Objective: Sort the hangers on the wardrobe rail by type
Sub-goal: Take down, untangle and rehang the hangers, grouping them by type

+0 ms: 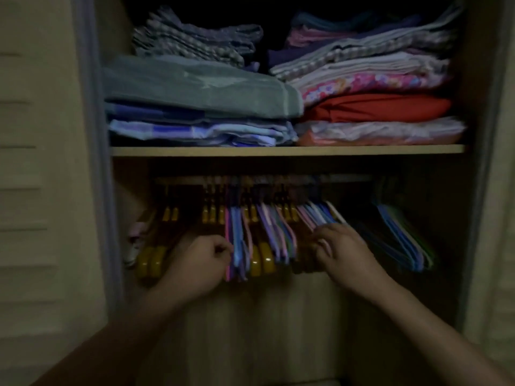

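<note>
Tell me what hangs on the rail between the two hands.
In the head view, between the left hand and the right hand hang thin coloured hangers and two wooden hangers, mixed together.

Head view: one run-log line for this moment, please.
rail: wooden and plastic hangers mixed | left hand: pinching pink hanger | right hand: among hangers, grip unclear | sorting: unfinished

Shelf (pixel 287 150) — folded linens (pixel 200 87) stacked on it.

A home wardrobe: folded linens (pixel 370 107) on a shelf (pixel 287 150), hangers (pixel 264 232) beneath.
</note>
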Tool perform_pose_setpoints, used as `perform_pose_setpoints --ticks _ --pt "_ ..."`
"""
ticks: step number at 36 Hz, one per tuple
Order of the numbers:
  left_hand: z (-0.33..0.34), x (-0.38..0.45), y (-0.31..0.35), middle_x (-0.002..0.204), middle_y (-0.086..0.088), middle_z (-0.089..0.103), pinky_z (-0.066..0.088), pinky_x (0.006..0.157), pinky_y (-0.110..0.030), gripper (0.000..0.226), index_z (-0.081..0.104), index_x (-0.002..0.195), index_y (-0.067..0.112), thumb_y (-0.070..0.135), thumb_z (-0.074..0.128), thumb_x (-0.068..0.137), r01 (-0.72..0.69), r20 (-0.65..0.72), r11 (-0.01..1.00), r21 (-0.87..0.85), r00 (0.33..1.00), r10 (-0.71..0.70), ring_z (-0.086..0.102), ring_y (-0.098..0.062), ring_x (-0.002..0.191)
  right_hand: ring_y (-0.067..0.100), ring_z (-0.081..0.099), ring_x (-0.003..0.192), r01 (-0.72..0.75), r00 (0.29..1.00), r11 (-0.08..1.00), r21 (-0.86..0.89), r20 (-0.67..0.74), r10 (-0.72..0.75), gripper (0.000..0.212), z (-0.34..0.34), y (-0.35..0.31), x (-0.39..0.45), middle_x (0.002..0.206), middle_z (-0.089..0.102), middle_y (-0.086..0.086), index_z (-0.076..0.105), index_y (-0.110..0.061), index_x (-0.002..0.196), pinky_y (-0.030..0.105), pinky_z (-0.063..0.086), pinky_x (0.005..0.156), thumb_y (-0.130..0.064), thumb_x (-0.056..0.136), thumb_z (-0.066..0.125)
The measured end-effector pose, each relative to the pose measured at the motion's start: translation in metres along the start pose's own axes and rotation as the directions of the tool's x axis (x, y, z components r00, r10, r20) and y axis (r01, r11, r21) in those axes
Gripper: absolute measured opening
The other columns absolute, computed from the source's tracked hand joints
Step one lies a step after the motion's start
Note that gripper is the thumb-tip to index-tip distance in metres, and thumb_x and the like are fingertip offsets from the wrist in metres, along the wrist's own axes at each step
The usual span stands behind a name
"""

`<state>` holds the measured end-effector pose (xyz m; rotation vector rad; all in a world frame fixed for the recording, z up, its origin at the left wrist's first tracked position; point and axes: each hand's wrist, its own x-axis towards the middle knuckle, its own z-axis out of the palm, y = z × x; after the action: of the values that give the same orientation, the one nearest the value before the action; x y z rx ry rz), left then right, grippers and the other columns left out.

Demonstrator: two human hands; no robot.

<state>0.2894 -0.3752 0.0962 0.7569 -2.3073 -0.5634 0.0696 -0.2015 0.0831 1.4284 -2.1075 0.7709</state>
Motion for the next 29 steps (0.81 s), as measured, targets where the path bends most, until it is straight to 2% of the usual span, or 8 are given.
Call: perform_pose_setpoints --ticks 5,10,15,19,22,24,27,29 --pt "0.036 0.008 0.05 0.09 0.014 0.062 0.042 0.07 -0.022 0.018 0.072 0.105 0.028 0.02 0.059 0.095 -0.141 -0.055 0.986 0.087 0.988 0.146 0.059 -0.005 0.081 0.016 0.059 0.101 -0.291 0.951 0.949 0.125 -0.068 0.301 0.018 -0.027 0.074 -0.026 0.107 0.066 -0.002 0.067 -0.021 0.109 0.031 0.045 0.082 -0.019 0.093 0.061" --pt "0.07 0.029 0.085 0.12 0.009 0.055 0.047 0.08 -0.026 0.027 0.062 0.123 0.029 0.027 0.053 0.098 -0.211 -0.087 0.965 0.157 0.97 0.226 0.055 -0.007 0.096 0.015 0.062 0.102 -0.47 0.882 0.847 0.248 0.079 0.465 0.02 -0.026 0.131 -0.036 0.109 0.069 0.002 0.065 -0.017 0.113 0.026 0.044 0.084 -0.014 0.094 0.062" --pt "0.078 0.063 0.119 0.155 -0.003 0.025 0.034 0.116 -0.041 0.062 0.035 0.151 0.023 0.027 0.059 0.093 -0.221 -0.226 0.876 0.429 0.913 0.341 0.027 -0.022 0.145 0.021 0.06 0.112 -0.578 0.815 0.727 0.369 0.241 0.526 0.024 -0.006 0.168 -0.017 0.12 0.065 0.004 0.063 -0.016 0.121 0.031 0.046 0.092 -0.02 0.099 0.057" --pt "0.07 0.093 0.141 0.142 -0.02 0.034 0.037 0.111 -0.049 0.077 0.034 0.151 0.016 0.022 0.067 0.082 -0.181 -0.281 0.777 0.603 0.864 0.419 0.037 -0.038 0.132 0.022 0.061 0.11 -0.656 0.753 0.559 0.508 0.383 0.535 0.037 0.011 0.175 0.001 0.127 0.061 0.005 0.054 -0.016 0.135 0.032 0.049 0.088 -0.019 0.099 0.057" --pt "0.077 0.098 0.153 0.135 -0.021 0.038 0.04 0.1 -0.05 0.077 0.039 0.147 0.016 0.024 0.07 0.078 -0.139 -0.279 0.708 0.692 0.853 0.44 0.041 -0.037 0.122 0.017 0.066 0.095 -0.699 0.711 0.434 0.569 0.483 0.512 0.049 0.025 0.179 0.008 0.124 0.063 0.007 0.049 -0.015 0.141 0.028 0.051 0.075 -0.016 0.094 0.064" --pt "0.078 0.1 0.156 0.135 -0.022 0.04 0.037 0.096 -0.05 0.075 0.043 0.144 0.015 0.027 0.071 0.075 -0.13 -0.316 0.653 0.746 0.794 0.519 0.039 -0.038 0.121 0.017 0.068 0.092 -0.719 0.692 0.408 0.562 0.525 0.496 0.048 0.028 0.18 0.008 0.117 0.067 0.005 0.052 -0.017 0.136 0.026 0.049 0.069 -0.02 0.091 0.068" --pt "0.072 0.107 0.162 0.143 -0.022 0.035 0.026 0.106 -0.053 0.08 0.036 0.15 0.017 0.029 0.064 0.076 -0.122 -0.38 0.647 0.753 0.722 0.578 0.03 -0.04 0.135 0.015 0.067 0.093 -0.721 0.692 0.398 0.567 0.56 0.456 0.043 0.028 0.18 0.005 0.108 0.067 -0.001 0.048 -0.028 0.128 0.025 0.05 0.069 -0.021 0.091 0.068" --pt "0.068 0.114 0.162 0.145 -0.021 0.037 0.023 0.112 -0.054 0.086 0.028 0.155 0.018 0.03 0.06 0.077 -0.108 -0.366 0.643 0.758 0.746 0.557 0.03 -0.039 0.138 0.016 0.067 0.093 -0.711 0.7 0.376 0.594 0.554 0.45 0.048 0.028 0.18 0.005 0.107 0.066 -0.002 0.048 -0.025 0.134 0.027 0.053 0.071 -0.016 0.091 0.068"
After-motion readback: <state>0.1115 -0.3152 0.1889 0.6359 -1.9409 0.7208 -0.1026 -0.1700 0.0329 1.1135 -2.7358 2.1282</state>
